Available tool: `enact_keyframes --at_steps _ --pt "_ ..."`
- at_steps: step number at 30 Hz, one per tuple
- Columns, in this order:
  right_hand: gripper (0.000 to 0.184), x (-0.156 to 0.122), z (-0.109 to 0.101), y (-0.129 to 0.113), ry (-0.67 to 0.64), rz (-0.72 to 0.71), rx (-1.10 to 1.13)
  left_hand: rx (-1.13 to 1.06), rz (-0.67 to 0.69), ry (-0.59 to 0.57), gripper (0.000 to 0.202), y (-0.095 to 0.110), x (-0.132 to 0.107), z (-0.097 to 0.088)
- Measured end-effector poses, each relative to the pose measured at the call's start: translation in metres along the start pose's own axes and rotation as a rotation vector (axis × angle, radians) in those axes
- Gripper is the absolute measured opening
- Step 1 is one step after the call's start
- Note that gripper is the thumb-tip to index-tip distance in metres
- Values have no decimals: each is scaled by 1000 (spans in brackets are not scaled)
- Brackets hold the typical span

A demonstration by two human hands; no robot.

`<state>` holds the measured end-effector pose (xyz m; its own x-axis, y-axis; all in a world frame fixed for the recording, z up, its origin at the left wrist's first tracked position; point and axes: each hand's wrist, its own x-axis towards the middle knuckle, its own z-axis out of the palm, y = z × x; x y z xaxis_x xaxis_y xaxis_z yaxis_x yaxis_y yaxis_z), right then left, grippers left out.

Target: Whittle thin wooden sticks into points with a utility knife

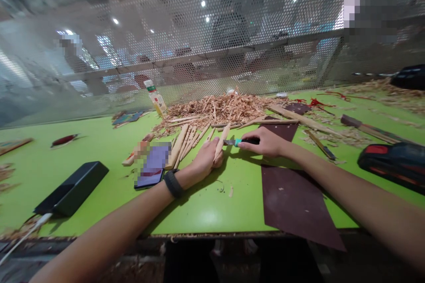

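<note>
We had the left hand [206,159] clasped around the lower part of a pointed wooden piece [222,142], one tip slanting up and away from us, presumably so that the upper length stood free of the fingers. In the right hand [268,141] we gripped a knife [237,143] by its dark handle, the blade pointing left at the wood's side; whether the edge actually touched, we could not tell. The two hands faced each other above the green table [199,216] — a position that probably gave us a plain view of blade and wood together. Beyond them lay a heap of shavings [229,107], which seemed well placed there, off the near part of the surface. Slim wooden sticks [190,140] lay roughly side by side just beyond the left hand, perhaps for easy reach or comparison. Left of them a phone [153,166] rested screen up, maybe so we could glance at it. On the near side of the right forearm a dark brown sheet [294,199] lay flat — one corner past the table's edge, apparently just set aside.
</note>
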<state>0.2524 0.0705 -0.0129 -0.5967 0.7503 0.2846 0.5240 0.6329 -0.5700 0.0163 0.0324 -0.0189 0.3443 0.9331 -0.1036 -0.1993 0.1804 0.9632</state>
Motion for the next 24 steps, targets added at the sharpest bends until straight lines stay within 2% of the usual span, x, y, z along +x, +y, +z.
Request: enact_keyframes --at_steps 6,14,24 --pt "44 0 3 -3 -30 -31 24 -9 -16 -26 60 -1 1 -1" --pt "47 0 -1 0 -10 -7 17 -3 -19 3 52 0 0 0" --pt "46 -1 2 -3 -21 -35 41 -16 -12 -1 56 -1 1 0"
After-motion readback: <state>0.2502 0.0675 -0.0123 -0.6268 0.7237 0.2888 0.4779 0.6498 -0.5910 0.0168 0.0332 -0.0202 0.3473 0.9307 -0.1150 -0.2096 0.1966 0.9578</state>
